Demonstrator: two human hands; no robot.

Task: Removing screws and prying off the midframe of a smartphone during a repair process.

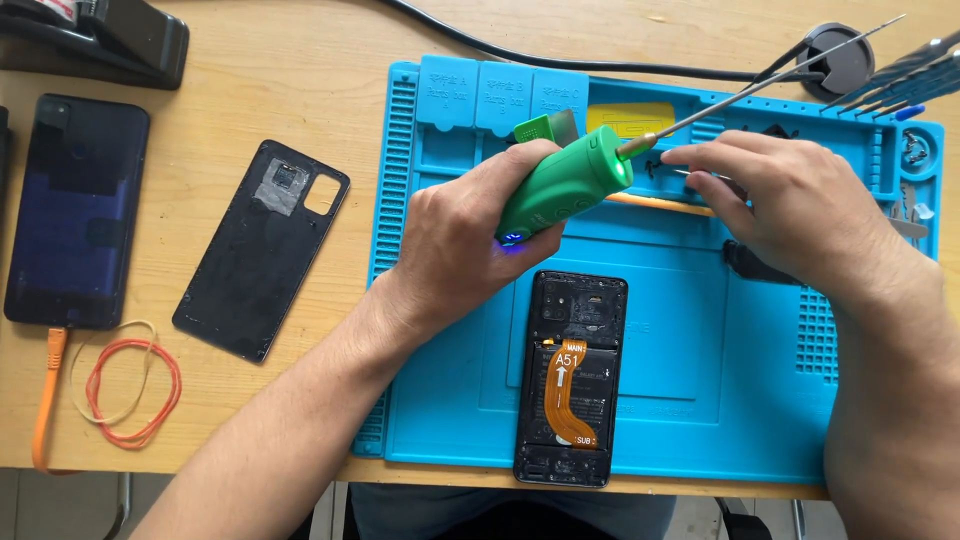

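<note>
My left hand (470, 250) grips a green electric screwdriver (565, 185) with a blue light at its base, tilted so its tip points up to the right. A long thin metal bit (760, 85) runs from its nose toward the back right. My right hand (790, 205) pinches a small thin metal piece next to the screwdriver's nose. Below both hands an opened black phone (570, 380) lies face down on the blue work mat (690, 400), its inside showing an orange flex cable (567, 395).
A removed black back cover (262, 250) lies left of the mat. Another dark phone (75, 210) with an orange cable (45, 400) is at the far left, rubber bands (125, 385) beside it. Screwdriver tools (905, 80) stand at the back right; a black cable (560, 55) runs behind the mat.
</note>
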